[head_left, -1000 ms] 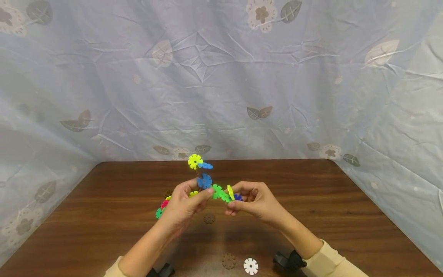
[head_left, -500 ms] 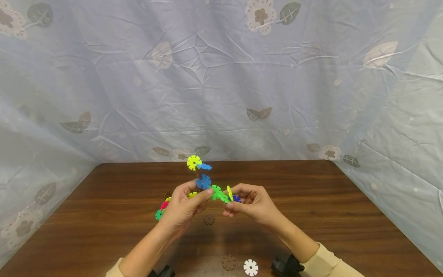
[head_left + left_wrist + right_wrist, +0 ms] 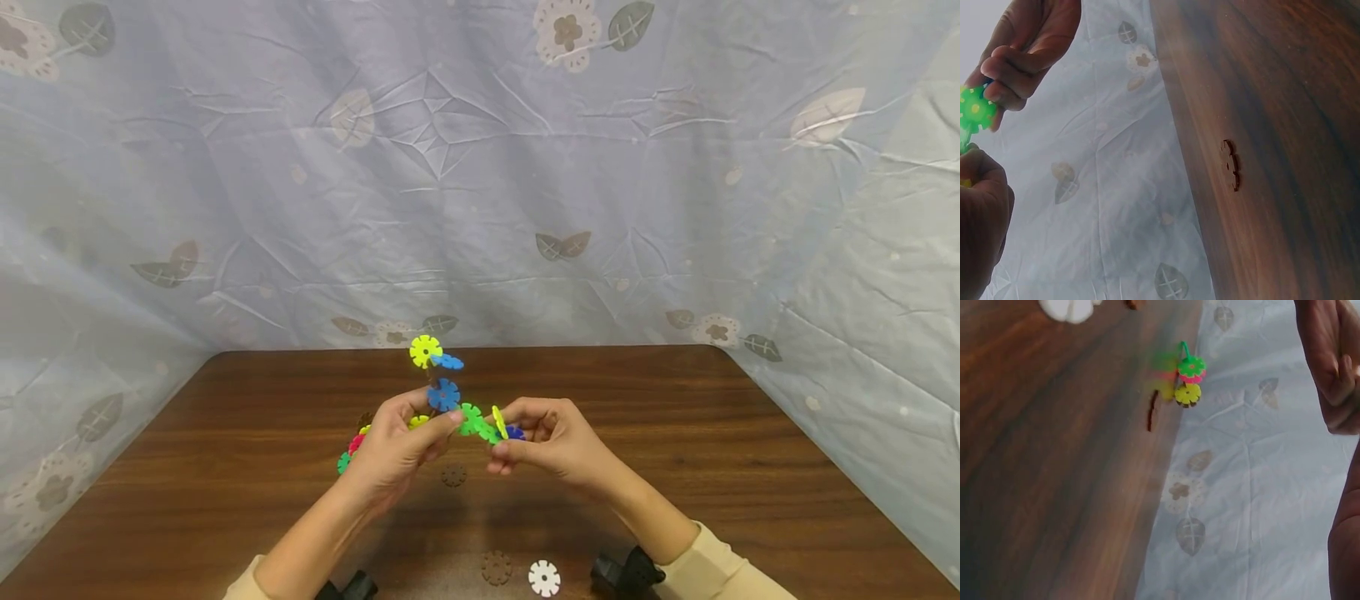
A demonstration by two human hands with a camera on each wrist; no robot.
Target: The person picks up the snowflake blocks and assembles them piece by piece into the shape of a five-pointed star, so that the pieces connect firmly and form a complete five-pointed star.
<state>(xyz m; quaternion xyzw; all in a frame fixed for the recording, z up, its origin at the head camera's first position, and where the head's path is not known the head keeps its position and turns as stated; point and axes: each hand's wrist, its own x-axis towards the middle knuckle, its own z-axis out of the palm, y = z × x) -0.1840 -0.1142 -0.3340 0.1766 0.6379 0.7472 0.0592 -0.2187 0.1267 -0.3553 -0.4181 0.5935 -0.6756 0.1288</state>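
Observation:
My left hand (image 3: 401,442) grips a chain of slotted flower-shaped plastic discs between thumb and fingers. Above that thumb the chain rises through a blue disc (image 3: 444,395) to a second blue disc (image 3: 450,362) and a yellow disc (image 3: 425,352) at the top. Two green discs (image 3: 471,419) bridge the gap between the hands. At their right end my right hand (image 3: 558,433) pinches the chain, by an edge-on yellow disc (image 3: 499,422) and a dark blue disc (image 3: 515,432). In the left wrist view a green disc (image 3: 975,108) shows between both hands.
Behind the left forearm is a cluster with a pink disc (image 3: 357,442) and a green disc (image 3: 344,462), also seen in the right wrist view. Brown discs (image 3: 453,475) and a white disc (image 3: 543,577) lie on the wooden table (image 3: 750,467). A patterned cloth (image 3: 480,183) hangs behind.
Both hands keep their hold on the chain and stay almost in place. Only a slight shift of the chain and the view shows.

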